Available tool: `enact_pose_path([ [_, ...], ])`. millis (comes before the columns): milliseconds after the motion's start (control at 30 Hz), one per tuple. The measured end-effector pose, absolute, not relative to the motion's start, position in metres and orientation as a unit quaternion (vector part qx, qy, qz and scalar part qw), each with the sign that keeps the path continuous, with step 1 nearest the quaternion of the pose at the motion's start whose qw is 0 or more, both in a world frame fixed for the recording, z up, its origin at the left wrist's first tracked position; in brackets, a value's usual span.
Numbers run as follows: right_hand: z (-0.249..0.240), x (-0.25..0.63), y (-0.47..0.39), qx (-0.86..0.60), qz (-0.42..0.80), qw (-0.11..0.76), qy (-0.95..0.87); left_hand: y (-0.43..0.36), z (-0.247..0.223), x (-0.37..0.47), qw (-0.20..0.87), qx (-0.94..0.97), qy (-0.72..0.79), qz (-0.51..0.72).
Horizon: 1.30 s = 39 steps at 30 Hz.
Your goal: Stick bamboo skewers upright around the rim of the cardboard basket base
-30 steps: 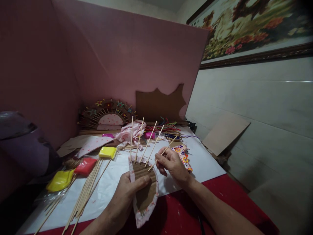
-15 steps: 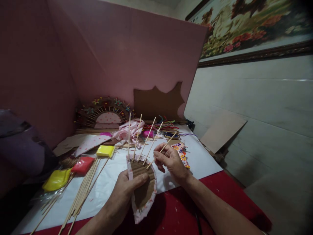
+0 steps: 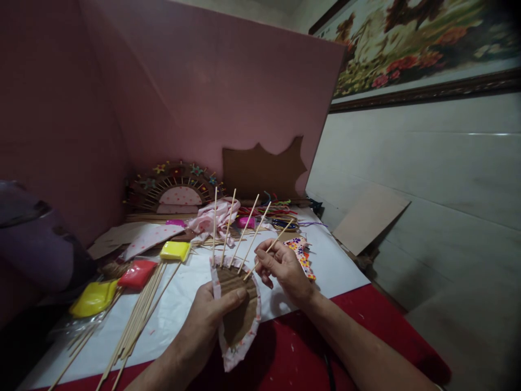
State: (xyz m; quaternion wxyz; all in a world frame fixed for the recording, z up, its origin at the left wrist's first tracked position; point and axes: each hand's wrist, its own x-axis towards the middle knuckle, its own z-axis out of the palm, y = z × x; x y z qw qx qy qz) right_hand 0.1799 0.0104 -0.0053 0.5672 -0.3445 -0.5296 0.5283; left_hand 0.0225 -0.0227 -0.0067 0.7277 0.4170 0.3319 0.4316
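My left hand (image 3: pixel 217 307) grips a half-round cardboard piece (image 3: pixel 236 326) by its flat side, thumb across the brown corrugated face. Pale pink patterned fabric wraps over its border. Several thin wooden sticks (image 3: pixel 250 239) stand out from its upper curved edge, spread like a fan. Between thumb and fingers, my right hand (image 3: pixel 280 266) pinches another wooden stick (image 3: pixel 277 239), slanted up to the right. The lower end of that stick meets the cardboard near the right part of the curve; whether it is fixed there I cannot tell.
Loose wooden sticks (image 3: pixel 136 320) lie at left beside yellow (image 3: pixel 93 297) and red clay packs (image 3: pixel 137 274). Behind stand a decorated half-round fan (image 3: pixel 179 187) and crumpled pink fabric (image 3: pixel 214 220). Scissors (image 3: pixel 285 222) and a flower-patterned piece (image 3: pixel 303 255) lie to the right. White paper (image 3: pixel 334 266) covers a red cloth (image 3: pixel 391 326).
Almost nothing differs. My right hand and the pinched stick have shifted very slightly; my left hand keeps its hold on the cardboard piece.
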Motion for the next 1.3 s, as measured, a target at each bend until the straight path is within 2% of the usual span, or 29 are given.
enact_pose_path([
  [367,-0.010,0.181,0.010,-0.311,0.544,0.569,-0.532,-0.022,-0.006,0.022,0.732,0.397,0.348,0.431],
  [700,-0.012,0.175,0.005,-0.357,0.528,0.527,-0.562,-0.025,0.003,0.023,0.735,0.371,0.331,0.461],
  [1300,-0.012,0.174,0.007,-0.350,0.548,0.569,-0.503,-0.014,-0.003,0.020,0.728,0.310,0.338,0.510],
])
